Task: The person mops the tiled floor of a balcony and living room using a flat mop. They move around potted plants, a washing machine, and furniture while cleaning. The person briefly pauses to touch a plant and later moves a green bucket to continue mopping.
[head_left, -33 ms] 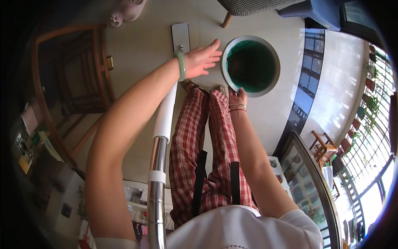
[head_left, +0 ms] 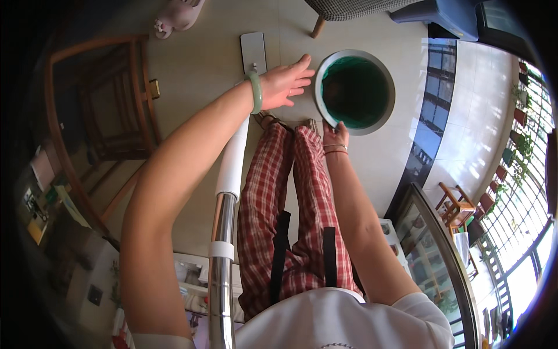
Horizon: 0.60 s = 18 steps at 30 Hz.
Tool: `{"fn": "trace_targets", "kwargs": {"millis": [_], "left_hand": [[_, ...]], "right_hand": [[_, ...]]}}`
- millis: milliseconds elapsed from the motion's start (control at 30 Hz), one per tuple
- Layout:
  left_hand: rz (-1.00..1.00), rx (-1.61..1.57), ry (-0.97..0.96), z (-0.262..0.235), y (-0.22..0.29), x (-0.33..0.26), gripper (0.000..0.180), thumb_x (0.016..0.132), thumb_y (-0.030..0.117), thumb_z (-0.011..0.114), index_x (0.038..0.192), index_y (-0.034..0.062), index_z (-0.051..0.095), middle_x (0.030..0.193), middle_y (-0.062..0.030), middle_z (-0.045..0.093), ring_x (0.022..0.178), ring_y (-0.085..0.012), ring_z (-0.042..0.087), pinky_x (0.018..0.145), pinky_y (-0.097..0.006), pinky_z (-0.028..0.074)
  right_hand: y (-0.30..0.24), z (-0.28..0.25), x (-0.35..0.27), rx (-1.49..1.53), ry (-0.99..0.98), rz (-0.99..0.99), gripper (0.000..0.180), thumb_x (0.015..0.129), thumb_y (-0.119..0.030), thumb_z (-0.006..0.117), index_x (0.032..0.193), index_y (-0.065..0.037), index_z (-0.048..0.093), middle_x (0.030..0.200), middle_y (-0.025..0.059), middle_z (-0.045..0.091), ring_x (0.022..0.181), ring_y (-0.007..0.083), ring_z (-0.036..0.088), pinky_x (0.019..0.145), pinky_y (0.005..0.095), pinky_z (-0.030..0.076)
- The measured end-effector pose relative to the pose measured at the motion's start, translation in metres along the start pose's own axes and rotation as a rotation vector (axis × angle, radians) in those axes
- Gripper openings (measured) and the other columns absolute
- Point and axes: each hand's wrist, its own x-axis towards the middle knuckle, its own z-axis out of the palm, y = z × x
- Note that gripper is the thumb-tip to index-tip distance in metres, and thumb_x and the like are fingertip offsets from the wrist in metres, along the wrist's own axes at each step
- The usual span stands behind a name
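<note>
A round trash bin [head_left: 385, 110] with a pale grey rim and a dark green liner bag stands at upper centre-right. My right hand [head_left: 336, 136] grips its near rim, thumb on top and the other fingers mostly hidden. My left hand [head_left: 286, 85], with a green bangle at the wrist, is held out just left of the bin, fingers spread and holding nothing. A white and metal pole [head_left: 229, 168] runs up beneath my left forearm. Beyond the forearm lies a flat, pale mop-like head [head_left: 253, 49], seemingly on the same pole.
Around the bin is a pale tiled floor [head_left: 372, 168]. A wood-framed piece of furniture [head_left: 145, 93] stands at left, a checked fabric seat [head_left: 360, 9] at the top. To the right are a dark threshold strip [head_left: 437, 87], a glass door [head_left: 442, 244] and a small wooden stool [head_left: 456, 203].
The bin and my right hand have shifted very slightly to the right. My left hand keeps its spread pose.
</note>
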Motion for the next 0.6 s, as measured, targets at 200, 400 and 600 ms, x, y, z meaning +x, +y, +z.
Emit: {"fn": "trace_targets", "kwargs": {"millis": [200, 400, 600], "left_hand": [[-0.073, 0.037, -0.006, 0.008, 0.005, -0.005, 0.09, 0.089, 0.076, 0.034, 0.154, 0.016, 0.02, 0.161, -0.0141, 0.01, 0.148, -0.033, 0.007, 0.115, -0.062, 0.01], [0.04, -0.041, -0.03, -0.011, -0.009, -0.007, 0.083, 0.093, 0.069, 0.037, 0.151, 0.0108, 0.026, 0.16, -0.0158, 0.013, 0.148, -0.0305, 0.009, 0.116, -0.058, 0.012], [0.222, -0.161, 0.151, -0.037, -0.003, -0.05, 0.069, 0.099, 0.053, 0.043, 0.148, 0.0054, 0.034, 0.154, -0.0183, 0.03, 0.143, -0.0283, 0.027, 0.116, -0.044, 0.022]], "right_hand": [[-0.021, -0.005, 0.02, 0.299, 0.08, 0.229, 0.032, 0.102, -0.02, 0.046, 0.124, 0.003, 0.045, 0.13, 0.0132, 0.052, 0.123, 0.0386, 0.048, 0.105, 0.0608, 0.041], [-0.026, 0.002, -0.02, 0.173, 0.236, 0.442, 0.062, 0.099, -0.039, 0.05, 0.14, 0.002, 0.028, 0.144, 0.0282, 0.037, 0.133, 0.0454, 0.038, 0.11, 0.0606, 0.033], [-0.036, 0.146, -0.19, -0.797, -0.626, 0.174, 0.056, 0.088, -0.009, 0.061, 0.14, -0.004, 0.042, 0.147, 0.0172, 0.039, 0.129, 0.0375, 0.045, 0.103, 0.0482, 0.043]]}}
